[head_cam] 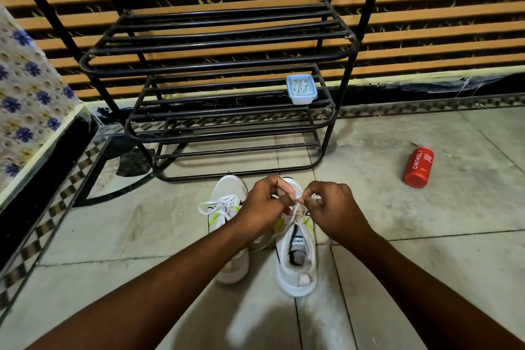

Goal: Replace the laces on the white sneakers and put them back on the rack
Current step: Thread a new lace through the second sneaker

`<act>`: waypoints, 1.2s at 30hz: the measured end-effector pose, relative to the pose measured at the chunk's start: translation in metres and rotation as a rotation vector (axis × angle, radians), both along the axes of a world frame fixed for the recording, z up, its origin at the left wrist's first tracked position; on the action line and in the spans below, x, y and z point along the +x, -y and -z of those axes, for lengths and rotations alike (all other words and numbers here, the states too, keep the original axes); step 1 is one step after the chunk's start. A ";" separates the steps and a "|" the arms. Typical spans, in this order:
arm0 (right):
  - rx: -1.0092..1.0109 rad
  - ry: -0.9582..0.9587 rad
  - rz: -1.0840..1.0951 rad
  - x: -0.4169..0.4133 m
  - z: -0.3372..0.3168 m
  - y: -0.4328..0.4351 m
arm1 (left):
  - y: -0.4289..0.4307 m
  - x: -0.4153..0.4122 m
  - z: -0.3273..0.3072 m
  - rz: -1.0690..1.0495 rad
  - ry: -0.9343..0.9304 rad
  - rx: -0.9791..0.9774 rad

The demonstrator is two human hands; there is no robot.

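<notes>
Centrally, the left hand [262, 204] and right hand [331, 207] both pinch the lace [294, 212] over one white sneaker [295, 261]; the other sneaker [227, 204], laced, stands just beside, before the rack [216, 65].

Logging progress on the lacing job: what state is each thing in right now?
Left white sneaker: laced, on floor.
Right white sneaker: on floor, white lace mid-knot.
Black metal rack: upright, no sneakers.
Small blue plastic box: on rack shelf.
Red bottle: lying on floor.
</notes>
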State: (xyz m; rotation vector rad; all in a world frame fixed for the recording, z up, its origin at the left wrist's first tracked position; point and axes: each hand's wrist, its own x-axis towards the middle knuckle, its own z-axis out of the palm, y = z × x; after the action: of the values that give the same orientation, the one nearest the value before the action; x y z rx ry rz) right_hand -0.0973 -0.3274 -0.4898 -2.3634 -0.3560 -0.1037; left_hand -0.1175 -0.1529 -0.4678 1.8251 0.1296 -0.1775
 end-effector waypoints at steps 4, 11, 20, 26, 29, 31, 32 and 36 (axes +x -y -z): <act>-0.017 0.092 -0.009 -0.004 0.001 0.000 | 0.000 0.000 0.001 0.005 -0.067 -0.065; 0.034 0.146 -0.019 -0.008 0.001 0.004 | -0.004 0.008 0.002 0.098 -0.105 -0.053; 0.084 0.091 0.018 -0.011 0.004 -0.001 | -0.017 0.008 -0.002 -0.062 0.125 0.090; 0.083 0.093 0.046 -0.015 0.002 0.000 | -0.025 -0.003 -0.010 -0.018 0.268 0.284; 0.079 0.076 0.045 -0.019 0.001 -0.002 | -0.026 -0.006 -0.012 -0.071 0.272 0.274; 0.066 0.070 0.051 -0.023 0.000 -0.005 | -0.025 -0.009 -0.014 -0.070 0.282 0.297; 0.047 0.072 0.058 -0.025 0.000 -0.006 | -0.025 -0.010 -0.014 -0.071 0.282 0.322; -0.079 0.094 0.121 -0.031 -0.002 0.001 | -0.032 -0.012 -0.009 -0.160 0.243 0.465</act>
State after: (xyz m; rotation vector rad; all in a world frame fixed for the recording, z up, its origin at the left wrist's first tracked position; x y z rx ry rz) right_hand -0.1284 -0.3282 -0.4883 -2.4630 -0.2662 -0.2634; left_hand -0.1294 -0.1210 -0.4584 2.2701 0.1535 0.2047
